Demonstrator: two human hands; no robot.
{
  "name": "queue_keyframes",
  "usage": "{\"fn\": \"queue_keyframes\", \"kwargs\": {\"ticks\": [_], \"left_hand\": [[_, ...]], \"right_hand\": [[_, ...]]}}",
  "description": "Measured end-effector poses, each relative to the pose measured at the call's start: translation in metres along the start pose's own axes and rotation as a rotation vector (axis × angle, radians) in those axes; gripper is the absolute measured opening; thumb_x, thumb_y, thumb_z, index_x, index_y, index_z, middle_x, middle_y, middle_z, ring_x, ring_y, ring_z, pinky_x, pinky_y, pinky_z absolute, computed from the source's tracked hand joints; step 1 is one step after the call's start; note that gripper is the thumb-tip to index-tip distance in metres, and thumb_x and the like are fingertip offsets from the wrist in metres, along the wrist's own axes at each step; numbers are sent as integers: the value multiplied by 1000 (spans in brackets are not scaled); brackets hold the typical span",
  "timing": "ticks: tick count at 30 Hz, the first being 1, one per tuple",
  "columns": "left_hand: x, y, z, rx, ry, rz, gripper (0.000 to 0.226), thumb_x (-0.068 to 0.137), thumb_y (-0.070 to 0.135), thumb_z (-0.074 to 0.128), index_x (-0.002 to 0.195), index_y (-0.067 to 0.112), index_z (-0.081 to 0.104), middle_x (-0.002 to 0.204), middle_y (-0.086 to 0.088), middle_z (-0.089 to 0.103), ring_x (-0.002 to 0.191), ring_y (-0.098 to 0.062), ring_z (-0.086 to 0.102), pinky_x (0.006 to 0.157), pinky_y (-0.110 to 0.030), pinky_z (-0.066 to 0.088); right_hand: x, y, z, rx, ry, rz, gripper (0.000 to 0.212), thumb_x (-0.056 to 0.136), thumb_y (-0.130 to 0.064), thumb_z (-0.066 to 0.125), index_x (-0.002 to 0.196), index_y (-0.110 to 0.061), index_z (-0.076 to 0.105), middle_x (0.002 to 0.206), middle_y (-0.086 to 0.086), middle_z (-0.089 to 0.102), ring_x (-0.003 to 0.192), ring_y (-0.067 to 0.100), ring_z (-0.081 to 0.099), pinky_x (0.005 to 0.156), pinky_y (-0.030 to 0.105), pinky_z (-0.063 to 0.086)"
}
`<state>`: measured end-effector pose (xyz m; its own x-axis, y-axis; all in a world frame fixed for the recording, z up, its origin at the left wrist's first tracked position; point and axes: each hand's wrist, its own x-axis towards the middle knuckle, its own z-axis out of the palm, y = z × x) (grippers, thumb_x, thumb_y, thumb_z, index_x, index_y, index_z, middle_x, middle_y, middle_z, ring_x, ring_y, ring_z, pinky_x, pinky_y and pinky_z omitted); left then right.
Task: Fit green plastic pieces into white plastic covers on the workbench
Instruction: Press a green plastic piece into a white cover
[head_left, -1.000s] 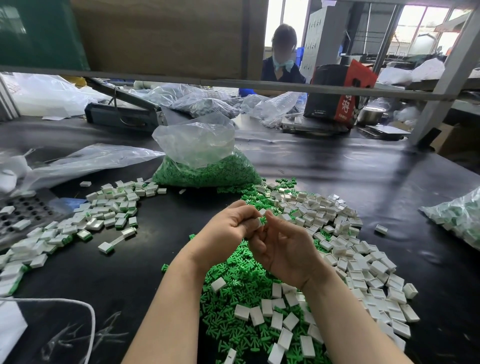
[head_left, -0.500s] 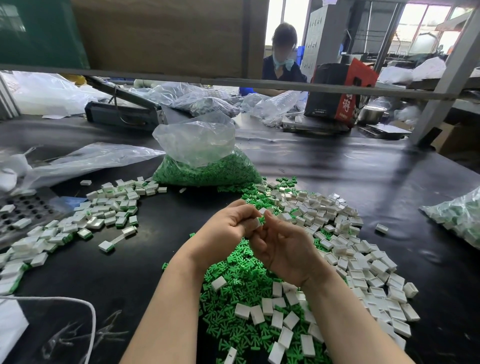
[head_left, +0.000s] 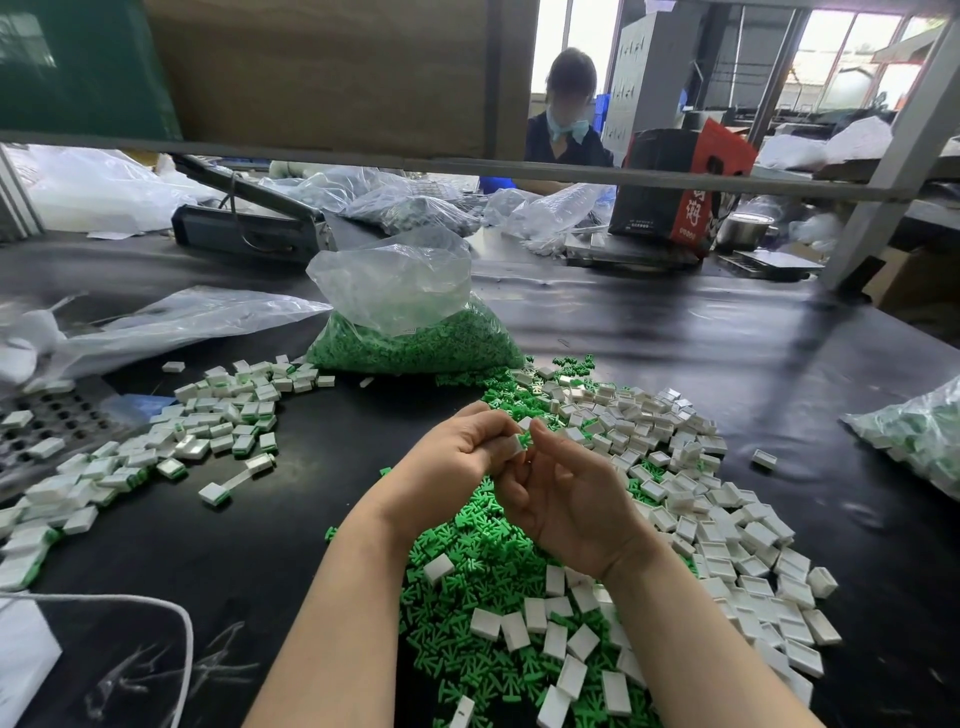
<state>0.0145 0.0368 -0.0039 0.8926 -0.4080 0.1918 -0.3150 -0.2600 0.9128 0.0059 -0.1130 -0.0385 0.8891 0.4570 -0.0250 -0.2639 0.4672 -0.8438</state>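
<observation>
Head view: hands meet at the centre of the black surface (head_left: 675, 374), above a heap of loose green T-shaped plastic pieces (head_left: 483, 587). Left hand (head_left: 457, 462) pinches a small white rectangular plastic cover (head_left: 515, 445) at its fingertips; right hand (head_left: 566, 499) pinches one green plastic piece (head_left: 526, 437) and brings it to the cover's open end, the two parts touching. How far the piece is seated cannot be told. Empty white covers (head_left: 727, 514) spread from 1 o'clock round to 5 o'clock of the hands; fitted white-and-green units (head_left: 208, 431) lie at 9 to 10 o'clock. A clear plastic bag of green pieces (head_left: 410, 332) stands at 12 o'clock, another clear bag of mixed parts (head_left: 919, 436) at 3 o'clock. To do the step well, probably: hold the cover steady with its opening towards the piece, align the piece squarely, then press straight in without tilting, until flush.
</observation>
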Motion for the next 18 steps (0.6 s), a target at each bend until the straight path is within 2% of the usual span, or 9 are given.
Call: {"fn": "queue_keyframes", "kwargs": {"ticks": [4,9,11,14,18], "left_hand": [[1,0,0,8,-5,-6,13,97,5,53,91,1,64,89,1,50,85,-11,55,85,-28,45],[2,0,2,54,-11,-7,14,96,5,55,86,8,65,86,5,48,80,-6,52,79,-21,42],[2,0,2,40,0,-9,14,96,5,55,85,5,64,86,4,47,80,-7,52,79,-25,43],[2,0,-1,-2,29,0,16,96,4,54,84,1,63,85,4,47,78,-6,52,79,-22,42],[2,1,0,-31,46,11,17,96,4,54,83,3,64,87,2,49,79,-6,53,80,-21,43]], "right_hand": [[0,0,0,29,6,-16,28,85,-40,60,77,-15,67,66,2,53,55,11,43,50,21,30],[2,2,0,28,32,-40,22,87,-35,57,78,-19,69,65,-1,53,53,9,43,50,19,30],[3,4,2,34,31,-43,25,87,-38,56,78,-19,70,64,-1,53,54,9,43,51,19,30],[4,4,3,88,4,-35,28,85,-42,60,82,-16,69,66,1,52,57,9,43,53,19,31],[4,4,2,162,-37,-35,29,84,-40,62,90,-13,68,67,2,51,59,9,46,55,17,39]]}}
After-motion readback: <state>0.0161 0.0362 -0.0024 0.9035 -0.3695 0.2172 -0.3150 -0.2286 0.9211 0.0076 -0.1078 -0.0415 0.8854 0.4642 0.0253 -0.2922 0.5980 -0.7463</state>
